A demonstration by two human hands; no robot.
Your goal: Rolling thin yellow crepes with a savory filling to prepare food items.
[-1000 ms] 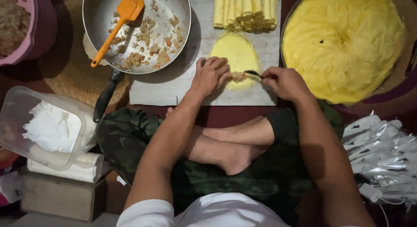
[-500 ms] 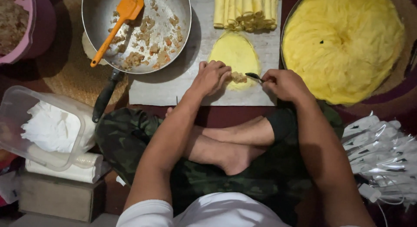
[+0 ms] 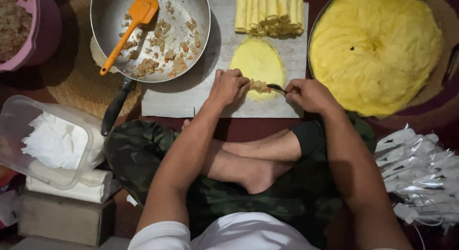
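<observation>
Pink plastic shows at the far left, well away from both hands: a bowl [image 3: 16, 25] of brown crumbly filling. Nearer, to the left of the left hand, a clear plastic tub [image 3: 45, 145] of white paper sits on the floor beside the knee. Up and left of the left hand stands a metal pan [image 3: 191, 11] with scraps of filling and an orange spatula [image 3: 129, 27] leaning in it.

Directly ahead lies a pale board [image 3: 191, 94]. On it, a thin yellow wrapper [image 3: 258, 59] is spread flat, and a small mound of filling [image 3: 259, 85] sits at its near edge, right between the two hands. The left hand [image 3: 228, 85] is curled, its fingertips pressing against the filling. The right hand [image 3: 308, 94] is closed around the handle of a dark spoon [image 3: 276, 87], whose bowl touches the filling.

Beyond the hands, a row of finished yellow rolls [image 3: 270, 11] lines the board's far edge. To the right of the right hand a large round tray holds a stack of wrappers [image 3: 377, 49]; further right and nearer lies a heap of clear plastic bags [image 3: 416, 168].

That wrapper looks soft, light and easily torn; it would best be lifted by its near edge with flat fingertips, while the loose filling is likely to crumble apart.
</observation>
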